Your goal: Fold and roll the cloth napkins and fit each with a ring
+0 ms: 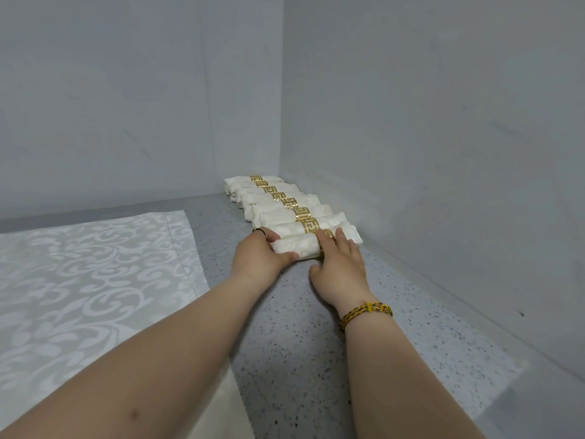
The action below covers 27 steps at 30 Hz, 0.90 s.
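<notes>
Several rolled cream napkins, each in a gold fretwork ring, lie side by side in a row running into the far corner. The nearest rolled napkin lies at the front of the row. My left hand grips its left end, thumb in front and fingers behind. My right hand rests flat over its right half, fingers covering most of its gold ring. A flat white damask napkin lies spread on the counter to the left.
The speckled grey counter meets grey walls at the back and on the right, forming a corner behind the row. A braided bracelet is on my right wrist. Bare counter lies between the flat cloth and the right wall.
</notes>
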### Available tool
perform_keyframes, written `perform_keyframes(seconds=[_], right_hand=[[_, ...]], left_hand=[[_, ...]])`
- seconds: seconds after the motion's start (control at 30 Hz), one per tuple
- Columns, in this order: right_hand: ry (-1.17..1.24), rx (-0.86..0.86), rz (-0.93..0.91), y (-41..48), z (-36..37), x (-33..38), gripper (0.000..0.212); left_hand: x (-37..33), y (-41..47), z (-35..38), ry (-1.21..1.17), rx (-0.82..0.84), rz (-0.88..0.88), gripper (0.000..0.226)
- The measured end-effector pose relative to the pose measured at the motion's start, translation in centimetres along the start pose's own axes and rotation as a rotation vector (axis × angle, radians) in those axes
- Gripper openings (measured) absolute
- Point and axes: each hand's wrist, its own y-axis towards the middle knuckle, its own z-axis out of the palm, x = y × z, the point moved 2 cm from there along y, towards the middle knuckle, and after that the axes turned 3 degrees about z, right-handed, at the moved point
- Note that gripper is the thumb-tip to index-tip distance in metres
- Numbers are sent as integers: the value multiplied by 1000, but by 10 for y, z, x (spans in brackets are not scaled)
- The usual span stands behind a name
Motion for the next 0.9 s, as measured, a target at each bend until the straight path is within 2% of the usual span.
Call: perform_keyframes(seconds=[0.3, 0.6, 0.73, 0.83, 0.9], right_hand=[[5, -23, 5, 2, 0, -1, 64], [2, -95, -11, -2, -3, -2, 65], [-3, -212, -66, -5, -6, -1, 59], [-53, -323, -199, -14, -6, 15, 49], [-69, -347, -288, -24, -6, 30, 42]], left_hand=[[-1, 3, 6, 25, 6, 20, 43], [-6, -17, -13, 58, 105, 60, 67], [3, -51, -62, 126, 149, 109, 47], [25, -96, -118, 242, 204, 170, 30], [42, -131, -151, 332, 274, 155, 31]])
